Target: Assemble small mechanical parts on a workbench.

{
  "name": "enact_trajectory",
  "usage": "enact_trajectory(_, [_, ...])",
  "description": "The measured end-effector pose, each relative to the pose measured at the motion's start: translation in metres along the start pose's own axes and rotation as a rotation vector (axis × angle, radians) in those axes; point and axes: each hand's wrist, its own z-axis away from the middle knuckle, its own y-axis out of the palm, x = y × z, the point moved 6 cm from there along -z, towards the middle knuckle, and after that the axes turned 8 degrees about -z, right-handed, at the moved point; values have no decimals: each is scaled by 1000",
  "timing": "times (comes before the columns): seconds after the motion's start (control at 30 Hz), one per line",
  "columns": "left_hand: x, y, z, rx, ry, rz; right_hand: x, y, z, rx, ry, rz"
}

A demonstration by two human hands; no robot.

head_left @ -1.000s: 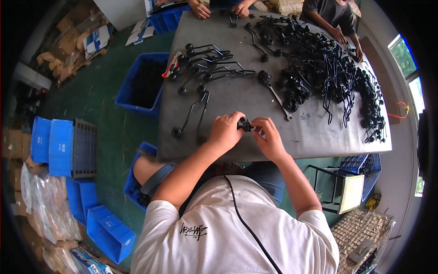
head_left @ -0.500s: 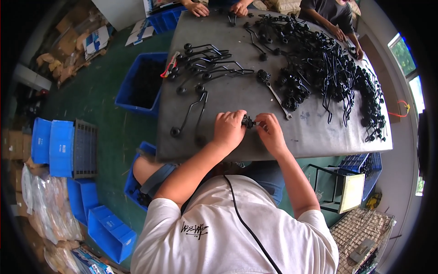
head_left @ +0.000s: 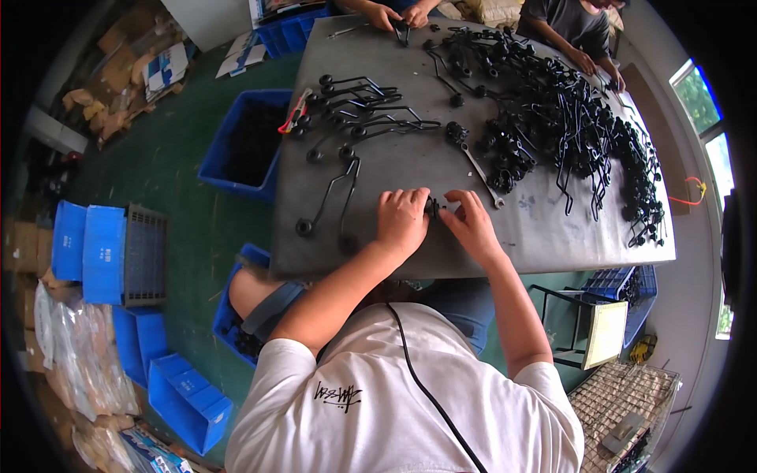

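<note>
Near the table's front edge, my left hand (head_left: 404,222) is closed around a small black fitting (head_left: 434,207), most of which its fingers hide. My right hand (head_left: 473,225) is at the fitting's right end, thumb and forefinger bent about it. The exact shape of the part is too small to make out. Left of my hands lie two bent black rods with round ends (head_left: 352,183). Beyond them is a row of similar rods (head_left: 359,98). A steel wrench (head_left: 482,176) rests right of my hands, its far end by a black joint piece (head_left: 455,132).
A large heap of black rods (head_left: 583,126) covers the table's right side. Red-handled pliers (head_left: 294,113) lie at the left edge, beside a blue bin (head_left: 213,169) of black parts. Across the table, a person's hands (head_left: 398,17) hold a rod; another person (head_left: 572,39) works at the far right.
My right hand's fingers have spread a little and shifted on the fitting; my left hand has turned slightly over it. Across the table, the person's hands have come together on a rod, uncovering a tool.
</note>
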Motion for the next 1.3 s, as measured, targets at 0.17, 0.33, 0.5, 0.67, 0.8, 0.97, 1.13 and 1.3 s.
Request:
enact_trajectory(0.17, [5,-1,-2,-21,3,14,-19,7,-8,83,166,-43])
enact_trajectory(0.33, [4,1,-6,56,-31,60,-32,-13,-6,46,4,59])
enact_trajectory(0.5, [5,-4,0,80,-38,53,-1,-12,-8,21,65,259])
enact_trajectory(0.67, [8,-6,5,82,-25,58,4,8,-14,247,-37,215])
enact_trajectory(0.8, [9,-9,8,90,-35,81,-10,-12,-14,175,86,256])
enact_trajectory(0.97, [25,-59,21,-130,-39,175,29,0,-8,11,-159,364])
enact_trajectory(1.13, [87,-103,38,-330,-181,-120,-1,34,-2,-28,-48,293])
enact_trajectory(1.3, [144,-85,72,-51,-375,-94,11,35,-6,37,39,219])
